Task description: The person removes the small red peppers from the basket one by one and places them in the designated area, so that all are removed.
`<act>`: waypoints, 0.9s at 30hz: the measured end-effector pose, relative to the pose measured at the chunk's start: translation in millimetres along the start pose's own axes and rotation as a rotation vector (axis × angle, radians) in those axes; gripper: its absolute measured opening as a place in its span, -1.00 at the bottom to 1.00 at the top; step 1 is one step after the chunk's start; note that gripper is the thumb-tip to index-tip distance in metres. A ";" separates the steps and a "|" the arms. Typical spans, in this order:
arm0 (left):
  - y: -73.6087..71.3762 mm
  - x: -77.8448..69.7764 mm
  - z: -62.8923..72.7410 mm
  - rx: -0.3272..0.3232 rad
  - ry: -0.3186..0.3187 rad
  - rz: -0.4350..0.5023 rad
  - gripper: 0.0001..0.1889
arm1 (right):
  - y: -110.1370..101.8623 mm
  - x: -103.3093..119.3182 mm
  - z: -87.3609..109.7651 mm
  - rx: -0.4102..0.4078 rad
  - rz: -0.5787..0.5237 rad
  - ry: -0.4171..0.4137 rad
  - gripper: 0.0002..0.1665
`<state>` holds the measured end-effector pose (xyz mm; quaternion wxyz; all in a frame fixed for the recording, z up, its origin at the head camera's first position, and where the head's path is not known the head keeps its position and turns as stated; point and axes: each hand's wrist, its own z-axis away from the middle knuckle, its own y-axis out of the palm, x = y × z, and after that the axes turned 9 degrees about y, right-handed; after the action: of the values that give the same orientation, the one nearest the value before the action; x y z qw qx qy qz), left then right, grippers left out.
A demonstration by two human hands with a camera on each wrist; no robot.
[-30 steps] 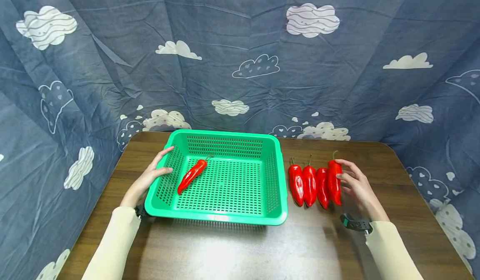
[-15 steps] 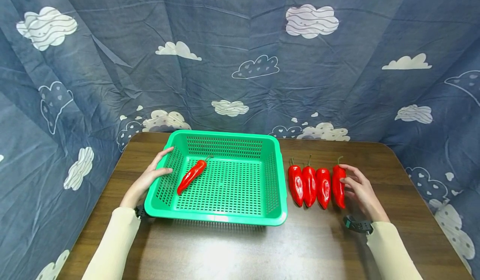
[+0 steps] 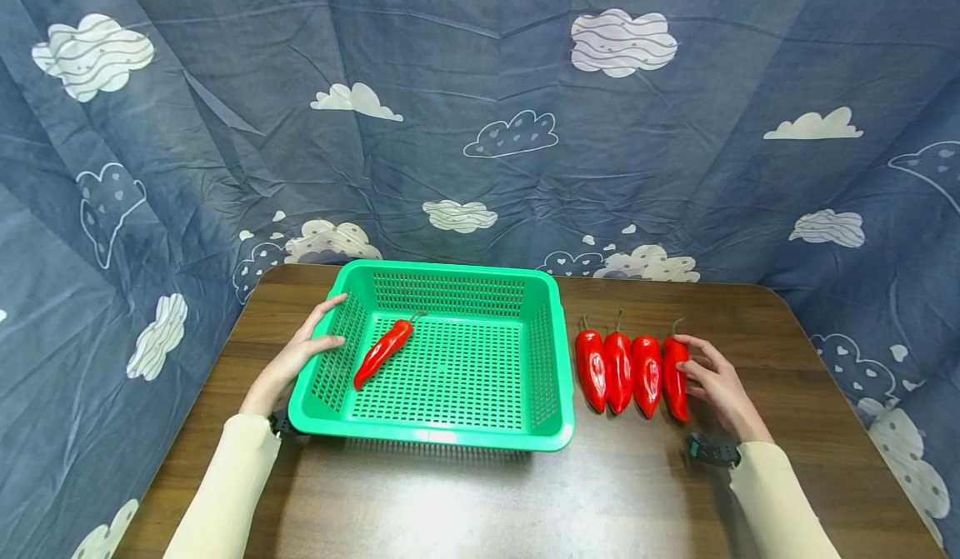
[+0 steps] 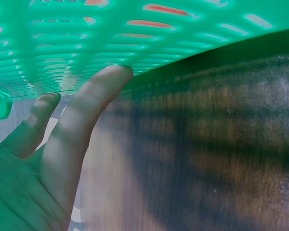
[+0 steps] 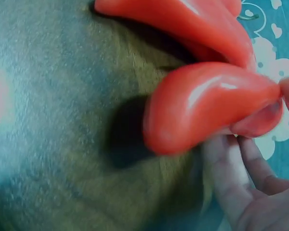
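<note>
My right hand [image 3: 720, 388] holds the rightmost red pepper [image 3: 674, 380] by its upper part, between thumb and fingers. In the right wrist view this pepper [image 5: 197, 110] shows a shadow on the tabletop beside its tip. To its left lie three more long red peppers, side by side with stems away from me; the nearest of them is a glossy pepper [image 3: 647, 376]. My left hand [image 3: 296, 355] grips the left rim of a green plastic basket [image 3: 431, 436], with fingers [image 4: 70, 139] along its outer wall in the left wrist view. One red pepper [image 3: 384, 352] lies slanted inside the basket.
The brown wooden table [image 3: 480, 501] carries everything. Behind it hangs a dark blue curtain [image 3: 420, 176] with white clouds, close to the table's back edge.
The rightmost pepper has moved right, away from the pepper beside it, then slightly back left and toward me, with my right hand. The left hand and basket have stayed put.
</note>
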<state>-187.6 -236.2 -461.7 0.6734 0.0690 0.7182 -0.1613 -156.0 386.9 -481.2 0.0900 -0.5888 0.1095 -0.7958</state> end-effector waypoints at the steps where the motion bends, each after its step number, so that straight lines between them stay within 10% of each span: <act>1: 0.1 0.1 0.2 0.001 0.000 0.001 -0.29 | 0.4 -0.2 -0.4 0.002 -0.008 -0.003 -0.53; 27: -0.9 -1.7 0.7 0.010 0.004 -0.001 -0.28 | 11.8 0.5 -2.4 -0.195 0.101 0.059 -0.42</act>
<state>-187.1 -237.1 -459.9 0.6714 0.0726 0.7189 -0.1651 -158.3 375.6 -484.6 0.0690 -0.5648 0.2186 -0.7927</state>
